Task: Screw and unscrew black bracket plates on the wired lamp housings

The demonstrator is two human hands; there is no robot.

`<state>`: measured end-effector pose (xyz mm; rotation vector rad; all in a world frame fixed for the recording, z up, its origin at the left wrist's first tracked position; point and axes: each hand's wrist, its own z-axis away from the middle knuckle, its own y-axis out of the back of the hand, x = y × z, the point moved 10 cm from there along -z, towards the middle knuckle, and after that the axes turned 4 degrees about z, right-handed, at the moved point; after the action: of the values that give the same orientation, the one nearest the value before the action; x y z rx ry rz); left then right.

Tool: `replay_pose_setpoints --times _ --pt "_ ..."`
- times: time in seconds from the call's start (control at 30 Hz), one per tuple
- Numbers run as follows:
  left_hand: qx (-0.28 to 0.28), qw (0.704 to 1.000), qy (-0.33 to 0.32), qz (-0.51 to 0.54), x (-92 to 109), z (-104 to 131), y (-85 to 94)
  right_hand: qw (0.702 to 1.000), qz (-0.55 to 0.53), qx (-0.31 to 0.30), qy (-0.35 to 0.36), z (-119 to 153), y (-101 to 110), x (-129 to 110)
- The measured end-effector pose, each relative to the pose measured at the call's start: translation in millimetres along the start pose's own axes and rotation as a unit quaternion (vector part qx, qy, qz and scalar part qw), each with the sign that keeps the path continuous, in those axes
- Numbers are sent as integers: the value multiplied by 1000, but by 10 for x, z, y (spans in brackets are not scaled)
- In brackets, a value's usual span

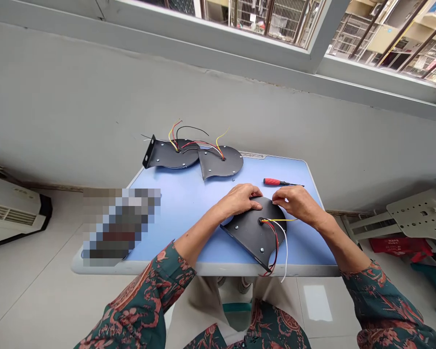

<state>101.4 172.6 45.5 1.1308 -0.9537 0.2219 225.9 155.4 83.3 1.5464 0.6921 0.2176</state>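
A black rounded metal housing with screws and a bundle of coloured wires lies near the front of the table. My left hand grips its far left edge, thumb on top and fingers over the rim. At the far right edge, my right hand is closed in a pinch by the rim; what the fingertips hold, if anything, is too small to tell. Red, black, yellow and white wires come out of the middle hole, some hanging past the table's front edge. Beyond my right hand lies a red-handled screwdriver.
Two similar black housings, one left and one right, sit partly overlapped at the back of the blue table, wires sticking up. A blurred-out object is at the left. Beyond the table stands a wall; a pale stool is right.
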Motion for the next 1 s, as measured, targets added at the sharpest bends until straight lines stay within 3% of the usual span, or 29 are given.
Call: replay_pose_setpoints --times 0.13,0.3,0.63,0.8,1.0 --pt "-4 1000 4 -2 28 7 14 997 -20 -58 -37 -60 -30 83" --pt "-8 1000 3 -1 17 -8 4 994 -35 -99 -5 -111 -39 22" --pt "-6 1000 7 19 -51 -46 -26 955 199 -180 126 -10 -269 -157" --pt "3 1000 -6 18 -55 -64 -19 933 280 -205 91 -6 -283 -203" --pt "8 1000 -4 22 -58 -56 -14 942 274 -193 39 18 -254 -196"
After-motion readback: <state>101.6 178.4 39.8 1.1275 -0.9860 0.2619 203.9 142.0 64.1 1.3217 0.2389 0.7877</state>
